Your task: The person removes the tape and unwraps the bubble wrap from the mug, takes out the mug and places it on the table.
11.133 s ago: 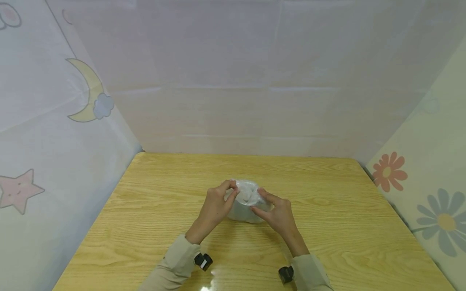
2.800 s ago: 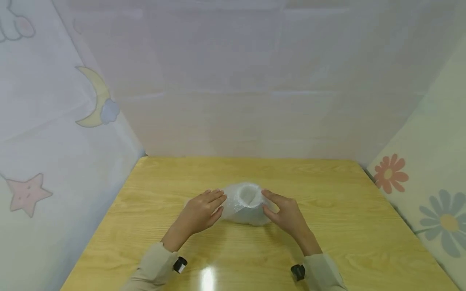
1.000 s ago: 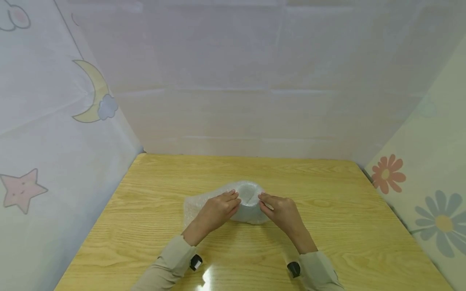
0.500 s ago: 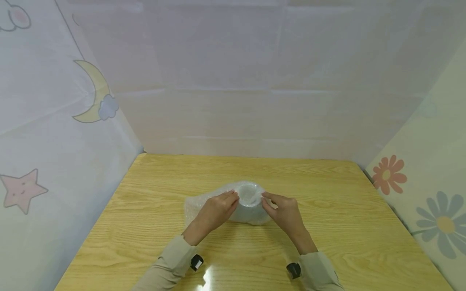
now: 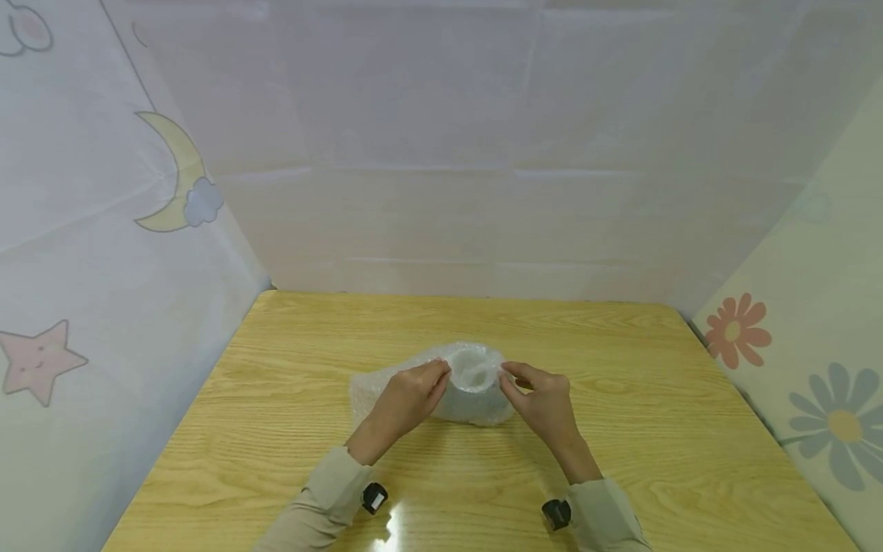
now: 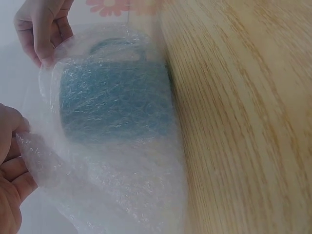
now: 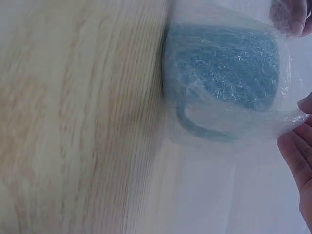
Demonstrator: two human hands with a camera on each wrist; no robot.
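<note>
A blue-green mug (image 6: 117,100) stands inside a sheet of bubble wrap (image 5: 372,383), seen through the clear layers in both wrist views. Its curved handle (image 7: 202,129) faces the right-hand side, also under the wrap. The wrap rises around the mug as a round collar that gapes at the top. My left hand (image 5: 410,395) pinches the collar's upper edge on the left. On the opposite side, my right hand (image 5: 549,406) pinches another bit of that edge between thumb and fingers.
The wood-grain table (image 5: 290,429) carries the wrapped mug near its middle. A loose flap of wrap spreads out to the left, partly behind the left hand. A pale backdrop (image 5: 441,215) rises behind the table, with printed sheets at both sides.
Earlier, bunched wrap covered the top; now the collar gapes and a flap lies leftward. The left hand came from the flap to the edge; the right hand shifted slightly rightward with its edge.
</note>
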